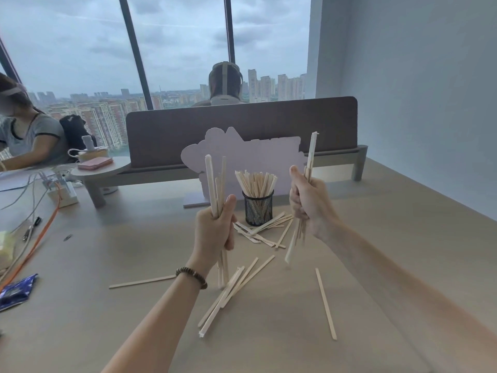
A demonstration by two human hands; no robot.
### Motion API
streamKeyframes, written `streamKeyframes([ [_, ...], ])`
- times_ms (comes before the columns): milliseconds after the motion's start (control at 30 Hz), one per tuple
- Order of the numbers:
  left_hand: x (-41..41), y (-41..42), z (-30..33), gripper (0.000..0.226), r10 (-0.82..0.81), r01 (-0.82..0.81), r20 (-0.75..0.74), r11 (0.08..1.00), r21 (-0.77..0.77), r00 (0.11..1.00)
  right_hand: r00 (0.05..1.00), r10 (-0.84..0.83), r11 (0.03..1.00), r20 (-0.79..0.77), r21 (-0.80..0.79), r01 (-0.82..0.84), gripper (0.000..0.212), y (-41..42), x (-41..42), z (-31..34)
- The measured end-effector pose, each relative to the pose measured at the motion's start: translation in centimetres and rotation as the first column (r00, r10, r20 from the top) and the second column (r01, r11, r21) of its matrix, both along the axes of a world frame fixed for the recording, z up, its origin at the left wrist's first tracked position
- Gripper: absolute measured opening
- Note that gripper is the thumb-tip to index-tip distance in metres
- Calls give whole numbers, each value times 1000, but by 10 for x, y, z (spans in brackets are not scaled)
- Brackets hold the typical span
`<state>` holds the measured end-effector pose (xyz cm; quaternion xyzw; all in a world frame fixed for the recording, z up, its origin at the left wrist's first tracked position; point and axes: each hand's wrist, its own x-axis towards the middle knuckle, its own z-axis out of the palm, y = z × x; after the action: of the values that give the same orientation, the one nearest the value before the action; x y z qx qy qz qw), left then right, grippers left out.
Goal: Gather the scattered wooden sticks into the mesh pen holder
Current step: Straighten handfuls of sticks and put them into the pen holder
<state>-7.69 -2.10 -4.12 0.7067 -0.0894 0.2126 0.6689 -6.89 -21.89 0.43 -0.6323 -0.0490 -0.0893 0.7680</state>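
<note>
Mostly pale, thin wooden sticks (256, 181)

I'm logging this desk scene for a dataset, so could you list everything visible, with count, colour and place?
mesh pen holder: one, black, centre of the table, full of pale sticks.
loose sticks: many, pale wood, scattered in front of and beside the holder.
cutout board: one, lilac, upright behind the holder.
divider panel: one, grey-brown, far edge.
blue wrapper: one, left edge.
orange cable: one, left side.
table: one, beige.
other people: two, beyond the divider and at far left.
left hand: grips an upright bundle of sticks.
right hand: grips another bundle.
</note>
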Motion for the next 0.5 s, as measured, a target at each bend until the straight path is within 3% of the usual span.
streamKeyframes([
  [300,5,-5,-5,55,76,-79,55,996,44,996,998,-30,990,61,-139,38,50,10,7,-26],
  [500,5,-7,-21,53,96,-99,71,994,44,993,998,-20,995,58,-92,25,48,21,9,-44],
])
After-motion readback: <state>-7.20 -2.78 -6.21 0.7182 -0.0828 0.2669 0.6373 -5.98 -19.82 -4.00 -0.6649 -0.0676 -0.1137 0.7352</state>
